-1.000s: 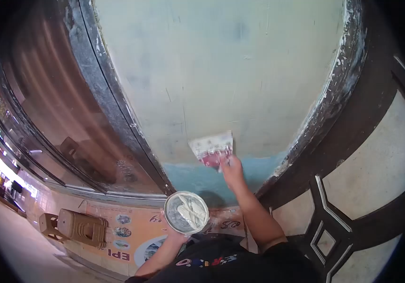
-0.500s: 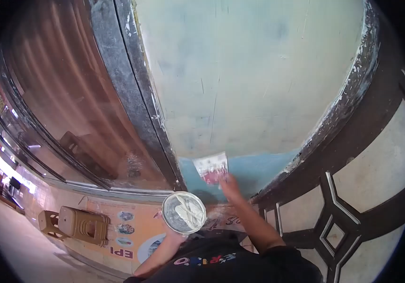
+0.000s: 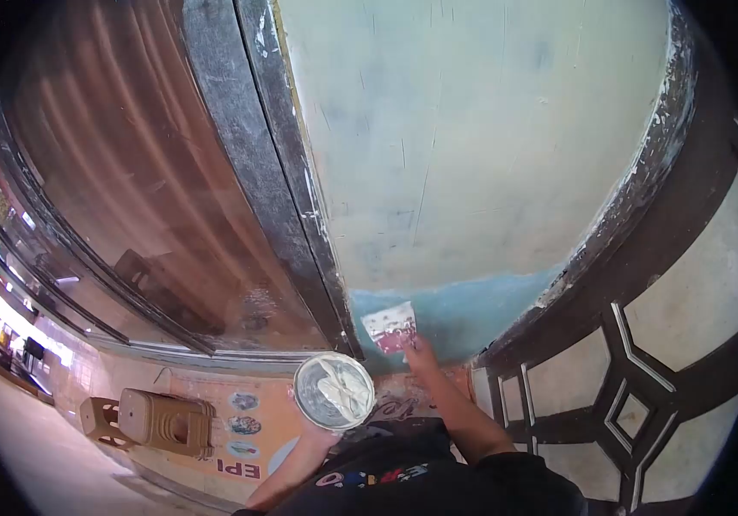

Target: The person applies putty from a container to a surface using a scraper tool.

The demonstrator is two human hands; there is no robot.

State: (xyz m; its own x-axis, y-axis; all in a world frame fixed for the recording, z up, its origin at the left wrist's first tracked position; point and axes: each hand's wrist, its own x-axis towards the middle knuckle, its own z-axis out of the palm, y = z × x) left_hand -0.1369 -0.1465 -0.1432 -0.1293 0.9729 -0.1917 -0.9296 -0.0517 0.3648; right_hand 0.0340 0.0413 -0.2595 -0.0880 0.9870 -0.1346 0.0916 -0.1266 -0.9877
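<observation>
My left hand (image 3: 321, 433) is closed around the underside of a round tub (image 3: 307, 404), mostly hidden beneath it. Whitish putty (image 3: 343, 391) lies in a lump in the tub. In my right hand (image 3: 419, 351) is a wide putty knife (image 3: 390, 328), its blade smeared with white and pinkish-red near the handle. The blade overlaps the blue strip low on the wall (image 3: 472, 172), just under the edge of the pale, putty-coated area above. Thin scratches and ridges mark that coated surface.
A dark, paint-flecked frame (image 3: 253, 129) borders the wall on the left, beside glass with a brown curtain (image 3: 119, 155). A dark panelled door (image 3: 687, 327) stands to the right. Brown plastic stools (image 3: 162, 421) and a printed orange banner (image 3: 274, 417) are at lower left.
The putty knife has dropped from the lower edge of the pale coating onto the blue strip. My view has shifted slightly, and the tub stays in my left hand.
</observation>
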